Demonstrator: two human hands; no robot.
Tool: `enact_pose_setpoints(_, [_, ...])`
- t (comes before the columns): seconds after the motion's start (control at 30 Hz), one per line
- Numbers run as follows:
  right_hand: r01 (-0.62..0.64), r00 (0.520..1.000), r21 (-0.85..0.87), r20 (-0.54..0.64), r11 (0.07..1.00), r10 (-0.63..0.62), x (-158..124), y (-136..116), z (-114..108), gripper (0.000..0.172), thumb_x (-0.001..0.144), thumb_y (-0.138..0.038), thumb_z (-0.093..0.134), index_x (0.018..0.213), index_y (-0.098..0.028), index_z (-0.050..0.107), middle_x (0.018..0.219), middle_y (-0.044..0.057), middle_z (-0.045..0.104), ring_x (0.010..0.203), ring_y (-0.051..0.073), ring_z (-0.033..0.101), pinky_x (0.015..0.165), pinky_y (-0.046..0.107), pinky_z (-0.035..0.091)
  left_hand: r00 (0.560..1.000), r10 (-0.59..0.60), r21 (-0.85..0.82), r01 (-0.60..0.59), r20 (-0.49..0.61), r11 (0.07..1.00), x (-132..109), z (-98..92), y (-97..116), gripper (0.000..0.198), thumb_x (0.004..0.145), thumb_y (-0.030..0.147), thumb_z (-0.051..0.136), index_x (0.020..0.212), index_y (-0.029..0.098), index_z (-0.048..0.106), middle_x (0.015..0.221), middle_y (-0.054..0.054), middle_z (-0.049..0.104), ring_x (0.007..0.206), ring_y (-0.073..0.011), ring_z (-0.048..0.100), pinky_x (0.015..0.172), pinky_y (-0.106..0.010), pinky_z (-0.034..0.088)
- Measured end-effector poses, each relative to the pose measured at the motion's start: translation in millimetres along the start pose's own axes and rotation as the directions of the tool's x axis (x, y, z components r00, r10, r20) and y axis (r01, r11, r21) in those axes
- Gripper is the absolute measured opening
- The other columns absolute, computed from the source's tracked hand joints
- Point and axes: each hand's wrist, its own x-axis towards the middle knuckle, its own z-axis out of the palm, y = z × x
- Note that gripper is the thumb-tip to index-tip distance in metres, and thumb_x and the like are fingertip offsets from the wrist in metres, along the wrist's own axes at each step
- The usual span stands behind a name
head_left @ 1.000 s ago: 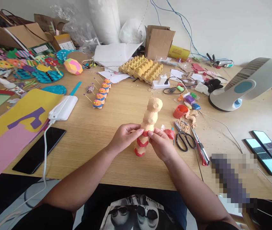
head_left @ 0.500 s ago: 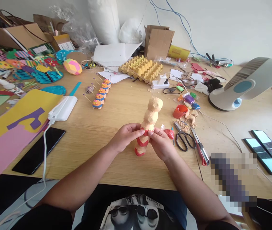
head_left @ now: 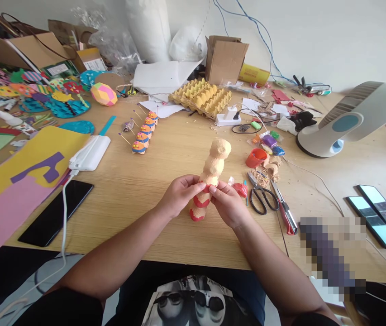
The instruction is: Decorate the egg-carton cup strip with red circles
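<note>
Between my two hands is a bumpy, cream-coloured egg-carton strip (head_left: 214,164), held tilted above the table. Red material that looks like modelling clay edges its lower cups; the upper cups are bare. My left hand (head_left: 182,195) is closed on the strip's left side, thumb on a red band near the middle. From the right, my right hand (head_left: 230,204) pinches the same band, thumb and fingertips pressed to it. Just beyond my right hand lies a lump of red clay (head_left: 239,189), partly hidden by the fingers. Both hands' far fingers are partly hidden behind the strip.
Scissors (head_left: 262,194), a utility knife (head_left: 286,213) and a red cup (head_left: 256,157) lie on the right. Farther back stand a painted caterpillar (head_left: 144,135) with pins, egg trays (head_left: 201,98) and a white lamp-like device (head_left: 345,122). Foam sheets (head_left: 26,172), a power bank (head_left: 90,154) and a phone (head_left: 56,213) are left.
The strip's lower end has shifted slightly left, so it leans a little more. Both hands keep nearly the same grip; the view has moved very slightly.
</note>
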Motion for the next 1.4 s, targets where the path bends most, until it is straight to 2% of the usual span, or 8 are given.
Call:
enact_pose_setpoints(0.1, [-0.015,1.0,0.023,0.007,1.0,0.015,-0.7,-0.2,0.0,0.034,0.076,-0.048,0.089,0.092,-0.02,0.078,0.086,0.003,0.075,0.08,0.017,0.064,0.082,0.032,0.05,1.0,-0.026,-0.054,0.026,0.01,0.998,-0.1,0.3,1.4,0.032,0.083,0.047,0.08,0.089,0.015,0.076,0.085,-0.005,0.074,0.08,-0.0169,0.064,0.078,-0.028,0.049])
enact_pose_setpoints(0.23, [-0.037,0.999,0.027,0.023,0.999,0.036,-1.7,0.2,0.2,0.035,0.076,-0.049,0.088,0.093,-0.021,0.077,0.087,0.003,0.075,0.08,0.018,0.064,0.082,0.034,0.049,0.983,-0.144,-0.289,0.173,0.118,0.942,1.1,-0.2,2.7,0.038,0.087,0.054,0.074,0.086,0.016,0.075,0.084,-0.006,0.072,0.077,-0.018,0.064,0.072,-0.029,0.05])
enact_pose_setpoints(0.33, [-0.031,0.999,-0.008,0.008,0.999,0.031,-1.3,0.8,-1.0,0.037,0.076,-0.052,0.088,0.09,-0.02,0.075,0.084,0.003,0.073,0.081,0.019,0.063,0.083,0.034,0.049,0.963,-0.197,-0.363,0.254,0.186,0.897,2.5,-0.6,1.8,0.036,0.086,0.052,0.075,0.089,0.016,0.077,0.087,-0.008,0.073,0.079,-0.02,0.065,0.072,-0.03,0.052])
enact_pose_setpoints(0.53, [0.123,0.976,-0.124,-0.164,0.985,-0.143,0.8,-5.4,-7.5,0.038,0.082,-0.051,0.082,0.109,-0.028,0.07,0.098,0.001,0.067,0.091,0.017,0.061,0.083,0.031,0.048,0.982,-0.133,-0.337,0.172,0.135,0.925,2.2,-1.5,2.4,0.033,0.086,0.051,0.075,0.094,0.019,0.079,0.09,-0.008,0.073,0.081,-0.0206,0.065,0.071,-0.03,0.054])
enact_pose_setpoints(0.73, [0.216,0.973,-0.208,-0.037,0.954,-0.229,-2.7,-10.1,-0.9,0.056,0.081,-0.038,0.085,0.131,-0.03,0.061,0.113,0.005,0.067,0.106,0.022,0.061,0.092,0.036,0.051,0.992,-0.095,-0.269,0.112,0.077,0.956,-0.9,1.7,2.9,0.036,0.084,0.051,0.079,0.097,0.018,0.081,0.097,-0.008,0.076,0.086,-0.0184,0.067,0.077,-0.028,0.053])
enact_pose_setpoints(1.07, [0.252,0.958,-0.318,-0.051,0.914,-0.282,-3.7,-8.2,0.8,0.053,0.081,-0.042,0.085,0.127,-0.028,0.061,0.109,0.005,0.067,0.101,0.021,0.062,0.087,0.034,0.051,0.992,-0.088,-0.297,0.112,0.091,0.948,-2.2,6.0,2.2,0.035,0.082,0.05,0.082,0.089,0.015,0.079,0.087,-0.006,0.074,0.078,-0.0147,0.066,0.072,-0.025,0.051])
enact_pose_setpoints(1.27, [0.291,0.942,-0.299,-0.077,0.909,-0.327,-3.4,-2.0,2.3,0.043,0.081,-0.042,0.083,0.116,-0.028,0.063,0.103,0.003,0.065,0.094,0.019,0.061,0.08,0.032,0.053,0.987,-0.11,-0.373,0.147,0.12,0.916,-4.4,8.9,-1.0,0.034,0.084,0.047,0.082,0.09,0.014,0.078,0.083,-0.005,0.072,0.074,-0.0137,0.065,0.069,-0.024,0.05])
enact_pose_setpoints(1.4, [0.292,0.94,-0.26,-0.099,0.921,-0.326,-3.5,0.5,4.3,0.038,0.082,-0.039,0.08,0.113,-0.03,0.061,0.103,0.003,0.066,0.098,0.021,0.061,0.085,0.033,0.054,0.981,-0.141,-0.381,0.183,0.135,0.906,-7.0,11.9,-2.4,0.035,0.084,0.046,0.081,0.096,0.013,0.078,0.085,-0.007,0.071,0.078,-0.0155,0.065,0.072,-0.025,0.051])
